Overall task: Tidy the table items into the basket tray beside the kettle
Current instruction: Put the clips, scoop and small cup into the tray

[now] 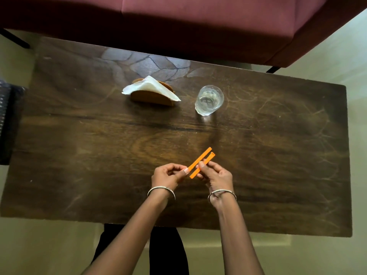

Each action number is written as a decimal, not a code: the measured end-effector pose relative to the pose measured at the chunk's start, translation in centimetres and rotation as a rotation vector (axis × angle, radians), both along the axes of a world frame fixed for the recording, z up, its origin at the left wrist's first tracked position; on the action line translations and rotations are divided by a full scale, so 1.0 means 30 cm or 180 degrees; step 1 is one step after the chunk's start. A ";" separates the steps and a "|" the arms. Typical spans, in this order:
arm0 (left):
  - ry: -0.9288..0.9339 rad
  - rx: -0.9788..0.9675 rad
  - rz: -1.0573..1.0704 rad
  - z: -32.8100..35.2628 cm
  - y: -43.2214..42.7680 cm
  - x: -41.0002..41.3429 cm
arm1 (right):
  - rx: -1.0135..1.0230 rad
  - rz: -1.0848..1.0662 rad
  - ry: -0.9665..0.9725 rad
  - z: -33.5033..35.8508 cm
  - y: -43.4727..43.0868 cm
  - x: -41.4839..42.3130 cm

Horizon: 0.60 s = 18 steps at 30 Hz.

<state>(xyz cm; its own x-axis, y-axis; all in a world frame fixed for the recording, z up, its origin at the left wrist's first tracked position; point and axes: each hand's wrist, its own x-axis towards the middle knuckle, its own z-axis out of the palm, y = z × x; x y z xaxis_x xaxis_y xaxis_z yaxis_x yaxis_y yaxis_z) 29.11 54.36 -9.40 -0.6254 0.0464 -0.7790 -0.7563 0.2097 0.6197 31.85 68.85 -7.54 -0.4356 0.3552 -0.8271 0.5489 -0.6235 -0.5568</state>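
Note:
Two thin orange sticks lie side by side in the air above the dark wooden table [79,135]. My left hand [168,176] pinches the near end of the upper orange stick [200,158] between thumb and fingers. My right hand [214,176] grips the lower orange stick [207,160] around its middle. Both sticks point away to the upper right. A wooden napkin holder with white napkins [152,91] stands at the far middle of the table. A clear drinking glass [209,100] stands to its right. No basket tray or kettle is in view.
A maroon sofa [198,22] runs along the far side of the table. A dark woven object [8,122] sits at the left edge. Pale floor surrounds the table, and my dark-clad legs [168,253] show below the near edge.

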 end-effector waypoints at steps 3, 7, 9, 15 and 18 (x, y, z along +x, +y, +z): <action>-0.0168 0.0167 0.0266 0.052 -0.102 0.001 | -0.0073 0.0392 0.0011 0.052 -0.101 -0.034; -0.0293 0.0620 0.0734 0.142 -0.257 -0.010 | -0.0115 0.0803 0.0077 0.121 -0.268 -0.086; -0.0294 0.0778 0.0908 0.186 -0.344 -0.019 | -0.0125 0.0938 0.0176 0.150 -0.356 -0.111; -0.0199 0.0802 0.1200 0.271 -0.668 -0.048 | -0.0109 0.1248 0.0237 0.232 -0.670 -0.198; -0.0199 0.0833 0.1329 0.299 -0.832 -0.060 | -0.0076 0.1450 0.0279 0.257 -0.830 -0.234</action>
<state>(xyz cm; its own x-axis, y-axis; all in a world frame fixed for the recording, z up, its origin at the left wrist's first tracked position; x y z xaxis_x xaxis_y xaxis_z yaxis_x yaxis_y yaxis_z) 27.30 29.39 -0.42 -0.5848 0.0009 -0.8112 -0.7799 -0.2756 0.5619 24.84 43.94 0.17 -0.6115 0.0929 -0.7858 0.7213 -0.3429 -0.6018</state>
